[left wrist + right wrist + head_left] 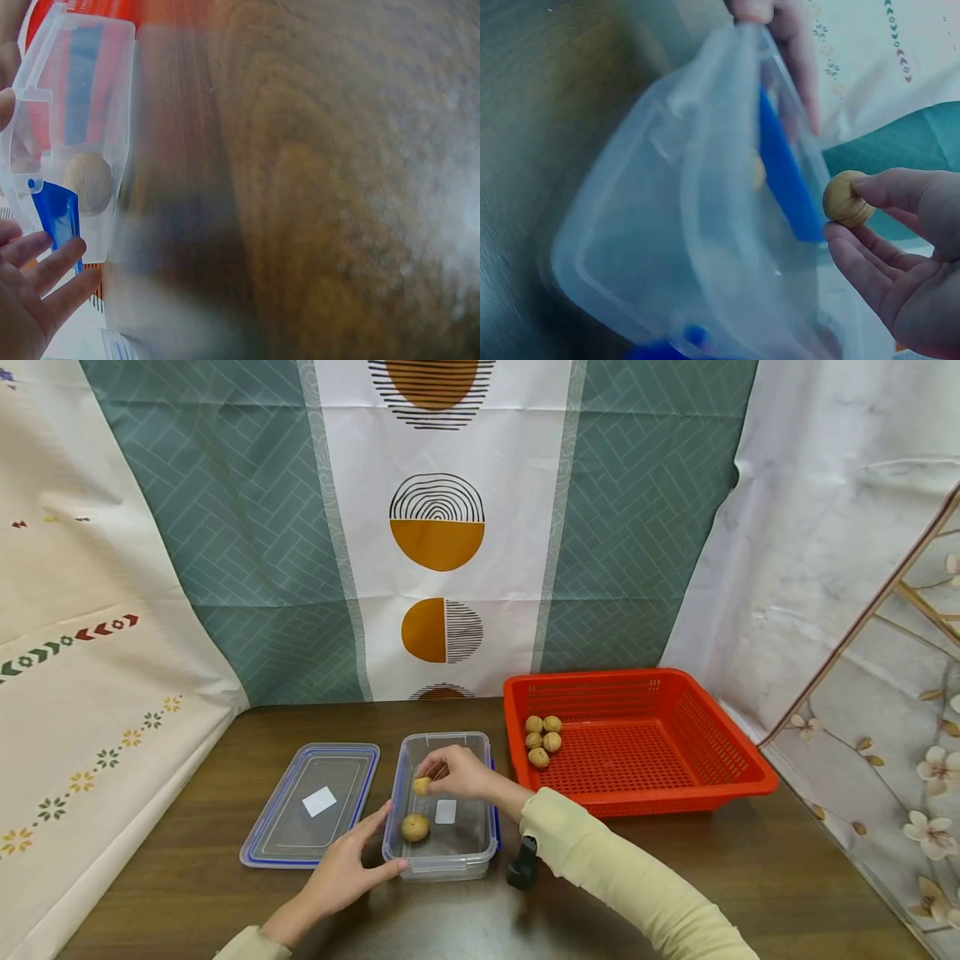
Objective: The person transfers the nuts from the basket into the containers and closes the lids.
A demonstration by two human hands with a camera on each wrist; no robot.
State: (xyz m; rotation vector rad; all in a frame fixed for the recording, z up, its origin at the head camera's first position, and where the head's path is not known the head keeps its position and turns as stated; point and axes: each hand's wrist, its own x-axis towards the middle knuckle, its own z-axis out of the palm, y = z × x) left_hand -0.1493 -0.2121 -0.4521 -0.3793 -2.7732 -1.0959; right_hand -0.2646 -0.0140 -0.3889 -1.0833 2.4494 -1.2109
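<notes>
A clear plastic container (450, 862) with blue clips stands uncovered on the table. One walnut (415, 827) lies inside, near its left front corner, and shows through the wall in the left wrist view. My right hand (459, 772) is over the container, pinching another walnut (847, 199) between thumb and fingertips. At the container's left front corner is my left hand (347, 868); its thumb touches the near side. The left wrist view shows its straight fingers (61, 264) against a blue clip (58, 214) on the left side.
A clear lid (300, 842) with a blue seal and a white label lies left of the container. To the right, a red plastic basket (622, 806) has several walnuts (538, 757) along its left side. Patterned cloths (442, 685) hang behind the wooden table (180, 868).
</notes>
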